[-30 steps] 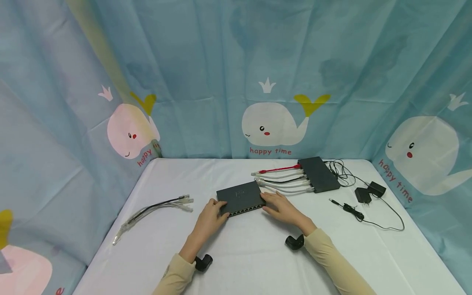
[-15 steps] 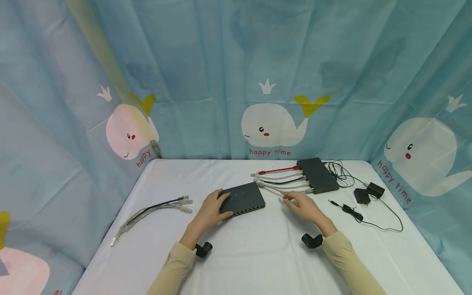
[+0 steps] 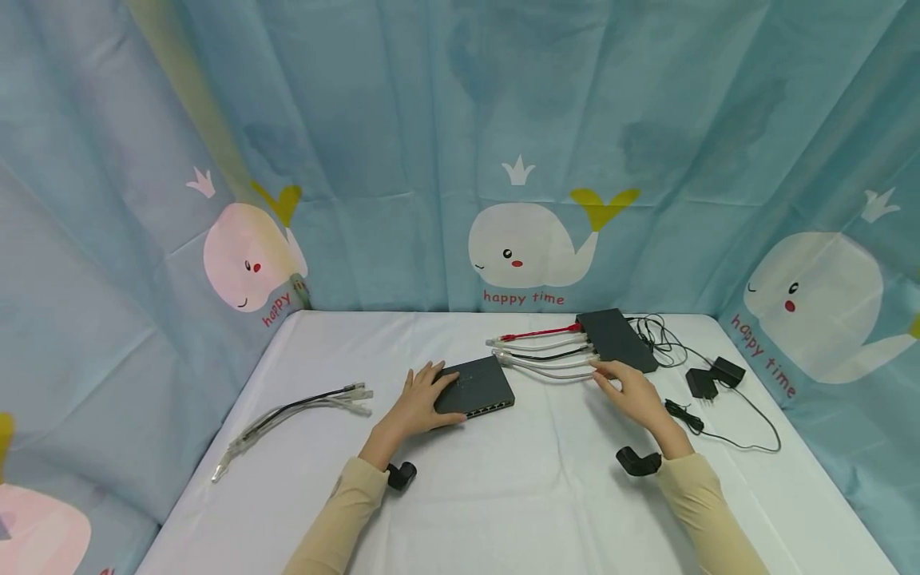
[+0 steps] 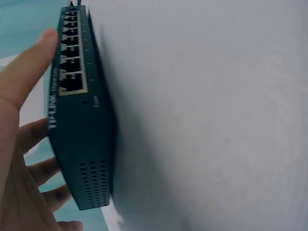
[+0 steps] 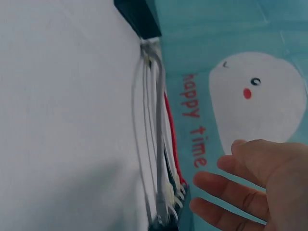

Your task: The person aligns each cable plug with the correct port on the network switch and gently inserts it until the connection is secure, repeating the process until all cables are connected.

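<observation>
In the middle of the table lies a black TP-LINK network switch [image 3: 477,387], its row of ports facing the near side. My left hand [image 3: 420,403] rests on its left end with fingers spread; the thumb [image 4: 31,70] lies along the port-side edge in the left wrist view. A second black network switch [image 3: 616,339] stands at the back right, with several network cables [image 3: 546,357], grey, black and red, plugged into its left side. Beside the nearest cable plugs hovers my right hand [image 3: 636,395]; its fingers are apart with nothing between them in the right wrist view.
A bundle of loose grey and black network cables [image 3: 287,415] lies on the left. Two black power adapters [image 3: 711,377] sit on the right, with a coiled cord [image 3: 684,414] beside them. A whale-print curtain [image 3: 402,160] hangs behind the white-covered table [image 3: 517,495].
My right hand has left the near switch's right edge and moved right, along the cables, to the far switch. My left hand has shifted further onto the near switch, its fingers more spread.
</observation>
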`<state>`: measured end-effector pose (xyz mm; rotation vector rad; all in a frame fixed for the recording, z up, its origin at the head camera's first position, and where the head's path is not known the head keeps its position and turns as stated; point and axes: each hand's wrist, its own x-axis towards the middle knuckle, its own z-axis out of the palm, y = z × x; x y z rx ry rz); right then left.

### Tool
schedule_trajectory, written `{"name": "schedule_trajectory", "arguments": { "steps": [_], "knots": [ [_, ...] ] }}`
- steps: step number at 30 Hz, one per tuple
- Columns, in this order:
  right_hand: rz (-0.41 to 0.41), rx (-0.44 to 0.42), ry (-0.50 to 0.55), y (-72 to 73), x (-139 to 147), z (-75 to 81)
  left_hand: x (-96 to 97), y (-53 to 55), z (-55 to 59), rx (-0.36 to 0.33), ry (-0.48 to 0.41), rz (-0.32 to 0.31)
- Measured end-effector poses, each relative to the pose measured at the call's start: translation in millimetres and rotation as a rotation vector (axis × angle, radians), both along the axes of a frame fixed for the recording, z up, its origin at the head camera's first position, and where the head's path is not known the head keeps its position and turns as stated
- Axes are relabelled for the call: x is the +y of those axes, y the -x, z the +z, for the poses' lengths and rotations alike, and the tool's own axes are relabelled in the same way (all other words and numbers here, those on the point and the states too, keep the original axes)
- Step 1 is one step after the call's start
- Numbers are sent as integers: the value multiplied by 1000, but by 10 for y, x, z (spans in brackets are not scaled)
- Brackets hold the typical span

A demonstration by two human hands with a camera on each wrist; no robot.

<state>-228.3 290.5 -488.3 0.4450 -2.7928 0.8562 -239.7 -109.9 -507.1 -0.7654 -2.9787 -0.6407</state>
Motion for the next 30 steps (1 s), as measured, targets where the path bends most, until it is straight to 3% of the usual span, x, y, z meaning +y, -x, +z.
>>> {"name": "schedule_trajectory", "arguments": {
  "steps": [10,22,30],
  "knots": [
    [-88,-58,-82,-44,385,47,1,51,-74,-49,26,24],
    [-234,-143,-220,-91,674,-48,5,67,-45,-52,37,52],
    [-256,-114,-305,-131,721,-109,3,61,-43,-46,25,45]
  ]
}}
